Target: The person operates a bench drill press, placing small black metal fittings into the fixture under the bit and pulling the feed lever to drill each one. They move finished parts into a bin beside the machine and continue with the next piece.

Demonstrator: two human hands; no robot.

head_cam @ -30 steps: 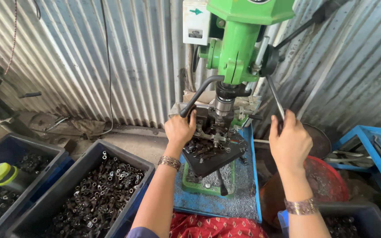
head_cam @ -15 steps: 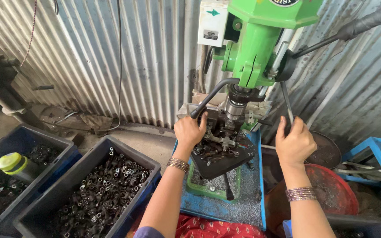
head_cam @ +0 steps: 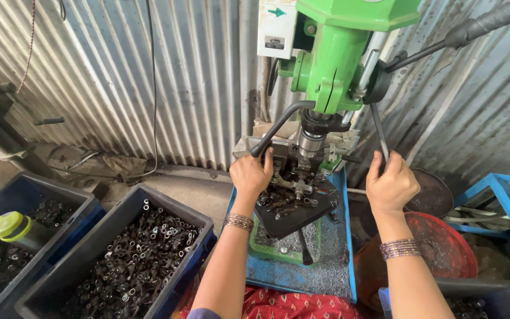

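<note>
A green drill press (head_cam: 337, 65) stands against the corrugated metal wall. My left hand (head_cam: 251, 175) rests at the black work table (head_cam: 302, 212), fingers curled by the end of a curved black lever (head_cam: 278, 124) and a fixture under the spindle (head_cam: 311, 142). Whether it grips the lever or a part is hidden. My right hand (head_cam: 391, 183) is closed around the lower feed handle (head_cam: 379, 130) of the press. Small dark metal parts lie scattered on the work table.
A dark blue bin (head_cam: 48, 283) full of small black metal parts sits at lower left, beside another bin (head_cam: 72, 204) holding a yellow-capped bottle (head_cam: 13, 227). A red basin (head_cam: 444, 248) and a blue tray (head_cam: 503, 195) are at the right. Another bin (head_cam: 491, 298) is lower right.
The view has shifted closer and lower toward the press. My right hand has closed around the feed handle and dropped slightly; my left hand stays at the fixture.
</note>
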